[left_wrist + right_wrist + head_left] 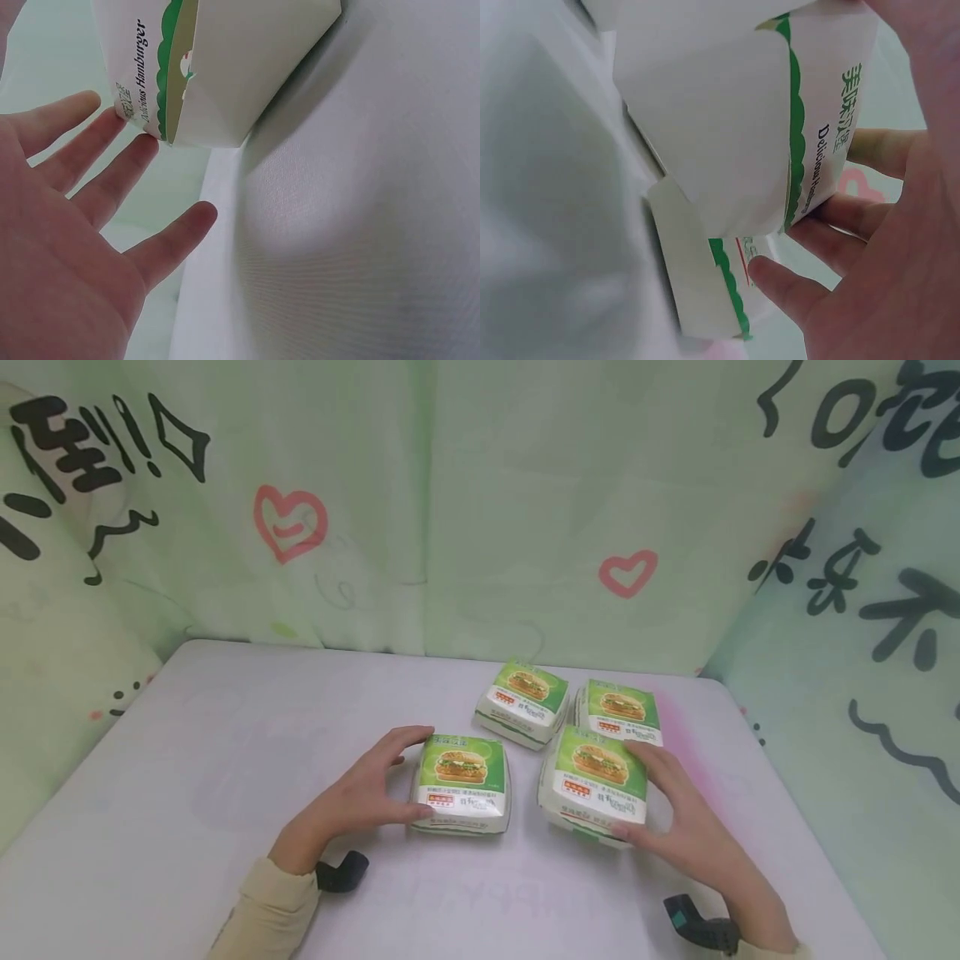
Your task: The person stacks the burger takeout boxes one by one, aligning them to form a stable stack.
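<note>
Four similar white-and-green hamburger boxes are in the head view. My left hand spans the left side of the front-left hamburger box, thumb at its near corner and fingertips at the far one. Those fingers are spread and fairly straight in the left wrist view, with tips against the printed side of the box. With thumb and fingers, my right hand grips the right side of the front-right hamburger box. That box is tilted and overlaps the back-right box.
A fourth hamburger box, the back-left one, sits turned at an angle near the table's far edge. The white table is backed by a pale green curtain with drawn hearts and black lettering. More curtain hangs at both sides.
</note>
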A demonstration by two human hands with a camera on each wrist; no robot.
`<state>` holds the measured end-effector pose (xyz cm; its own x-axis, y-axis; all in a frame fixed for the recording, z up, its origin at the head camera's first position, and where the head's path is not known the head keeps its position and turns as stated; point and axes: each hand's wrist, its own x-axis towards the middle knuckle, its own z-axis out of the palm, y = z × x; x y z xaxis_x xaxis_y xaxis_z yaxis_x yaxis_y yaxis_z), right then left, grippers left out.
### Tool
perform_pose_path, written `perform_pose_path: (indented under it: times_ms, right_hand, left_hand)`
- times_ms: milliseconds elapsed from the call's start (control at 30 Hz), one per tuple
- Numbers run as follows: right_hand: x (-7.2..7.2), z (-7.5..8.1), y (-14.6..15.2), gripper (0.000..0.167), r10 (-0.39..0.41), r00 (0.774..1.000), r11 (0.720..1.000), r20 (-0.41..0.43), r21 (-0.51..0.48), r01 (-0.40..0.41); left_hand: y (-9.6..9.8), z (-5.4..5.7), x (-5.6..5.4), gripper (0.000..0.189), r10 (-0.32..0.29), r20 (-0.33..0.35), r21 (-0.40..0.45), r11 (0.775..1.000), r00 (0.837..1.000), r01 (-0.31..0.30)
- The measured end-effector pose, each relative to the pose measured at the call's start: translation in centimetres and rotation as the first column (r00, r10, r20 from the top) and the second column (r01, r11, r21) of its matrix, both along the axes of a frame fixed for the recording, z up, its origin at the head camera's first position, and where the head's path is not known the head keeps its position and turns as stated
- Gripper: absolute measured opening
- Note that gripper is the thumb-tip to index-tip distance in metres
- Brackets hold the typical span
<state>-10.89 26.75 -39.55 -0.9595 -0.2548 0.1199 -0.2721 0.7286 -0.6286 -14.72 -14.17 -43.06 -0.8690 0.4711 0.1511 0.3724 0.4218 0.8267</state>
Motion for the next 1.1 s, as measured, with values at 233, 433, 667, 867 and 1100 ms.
perform_pose_path:
  times_ms: [233,433,667,867,1100]
  right_hand:
    - [-0.4,0.7,-0.8,0.098,0.021,1.000,1.000,-0.010,-0.011,-0.021]
    - [-0.9,1.2,-1.4,0.099,0.036,0.996,0.999,-0.076,-0.009,-0.037]
    - [-1.4,2.2,-3.0,0.098,0.060,0.993,0.997,-0.098,-0.049,-0.065]
    - [-1.9,2.8,-4.3,0.098,0.099,0.989,0.990,-0.111,-0.090,-0.110]
    - [-2.3,3.1,-5.7,0.097,0.152,0.981,0.980,-0.122,-0.113,-0.166]
  left_hand:
    - [0.3,0.0,-0.1,0.091,0.001,0.004,-0.019,1.000,1.000,-0.001]
    - [0.4,0.2,-0.1,0.091,0.006,0.001,-0.022,1.000,1.000,-0.006]
    - [0.3,0.1,-0.2,0.090,-0.004,-0.013,-0.009,1.000,1.000,0.003]
    - [0.4,0.2,-0.1,0.091,-0.003,-0.011,-0.014,1.000,1.000,0.003]
    - [0.4,0.1,0.0,0.093,-0.007,-0.020,-0.011,1.000,1.000,0.007]
